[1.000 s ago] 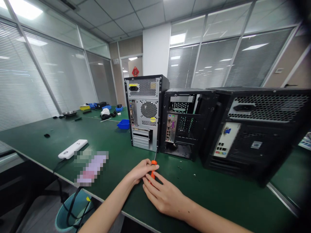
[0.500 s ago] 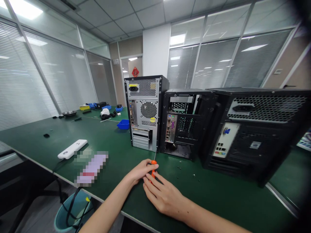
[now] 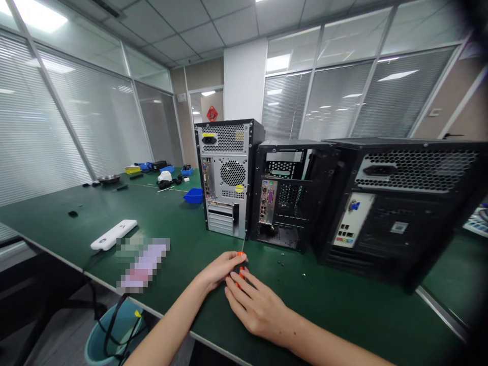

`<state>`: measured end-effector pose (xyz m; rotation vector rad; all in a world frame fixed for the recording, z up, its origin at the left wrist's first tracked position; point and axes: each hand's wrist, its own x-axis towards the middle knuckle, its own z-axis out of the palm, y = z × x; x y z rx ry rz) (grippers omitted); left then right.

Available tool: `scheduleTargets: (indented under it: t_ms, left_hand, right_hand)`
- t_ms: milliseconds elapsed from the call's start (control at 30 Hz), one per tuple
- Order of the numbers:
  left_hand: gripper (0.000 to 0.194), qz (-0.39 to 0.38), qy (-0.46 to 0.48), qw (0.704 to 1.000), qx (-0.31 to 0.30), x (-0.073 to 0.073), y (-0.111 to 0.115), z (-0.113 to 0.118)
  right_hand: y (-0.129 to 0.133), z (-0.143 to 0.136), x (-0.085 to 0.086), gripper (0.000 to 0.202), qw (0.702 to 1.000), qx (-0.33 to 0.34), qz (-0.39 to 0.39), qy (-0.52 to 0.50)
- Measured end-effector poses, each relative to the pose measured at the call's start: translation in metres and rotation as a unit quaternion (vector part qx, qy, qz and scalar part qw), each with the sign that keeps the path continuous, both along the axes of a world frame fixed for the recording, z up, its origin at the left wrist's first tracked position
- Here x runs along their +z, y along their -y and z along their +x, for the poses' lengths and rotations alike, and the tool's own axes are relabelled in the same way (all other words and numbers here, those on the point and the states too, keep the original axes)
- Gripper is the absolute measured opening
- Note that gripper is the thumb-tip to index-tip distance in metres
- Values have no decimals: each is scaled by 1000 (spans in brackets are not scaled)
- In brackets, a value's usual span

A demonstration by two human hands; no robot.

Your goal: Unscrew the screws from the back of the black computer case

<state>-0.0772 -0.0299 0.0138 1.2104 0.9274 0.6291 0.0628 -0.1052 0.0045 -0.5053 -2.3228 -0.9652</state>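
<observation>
An orange and black screwdriver (image 3: 241,270) points away from me, its thin shaft reaching the lower right corner at the back of a silver-backed computer case (image 3: 225,173). Near the top of the handle, the thumb and fingers of my left hand (image 3: 224,265) are closed on it. Lower down, the fingers of my right hand (image 3: 256,305) wrap the same handle. Whether the tip sits in a screw is too small to tell. Beside that case stands a black computer case (image 3: 292,203) with an opening at its upper back. Several small screws (image 3: 281,263) lie on the table in front of it.
A larger black computer case (image 3: 396,213) stands at the right on the green table (image 3: 179,274). Left of my hands are a white power strip (image 3: 114,235) and a blurred-out lilac item (image 3: 147,264). A blue tray (image 3: 193,195) lies behind; a teal bin (image 3: 95,335) is below the edge.
The screwdriver handle appears turned, with a dark part showing between my hands where orange was. Both hands stay in nearly the same place.
</observation>
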Motion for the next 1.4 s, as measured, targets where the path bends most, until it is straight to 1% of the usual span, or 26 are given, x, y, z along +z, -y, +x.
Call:
scheduleTargets:
  t_ms: [267,500,733,900,1033,1200,1400]
  left_hand:
    - [57,-24,1,999,-23,-2,-1,0]
    - [56,-32,-5,999,-32,-2,-1,-1]
    - [54,-39,-5,999,-36,-2,-1,-2]
    - [52,-59,21,998,-31,-1,-1,-2]
    - [47,-102,65,992,-32,-5,-4,-3]
    - [35,-180,132,973,-56,-8,-7,-6]
    - [30,-214,168,959,-79,-8,-8,-7]
  right_hand:
    - [-1,1,-2,28,1000,-9,-1,-8]
    - [0,1,5,28,1000,-9,6,-20]
    - [3,1,5,27,999,-18,12,-26]
    - [3,1,7,27,999,-19,12,-27]
    - [2,1,7,24,999,-20,4,-28]
    - [2,1,4,21,999,-25,6,-35]
    - [1,1,2,19,999,-32,12,-30]
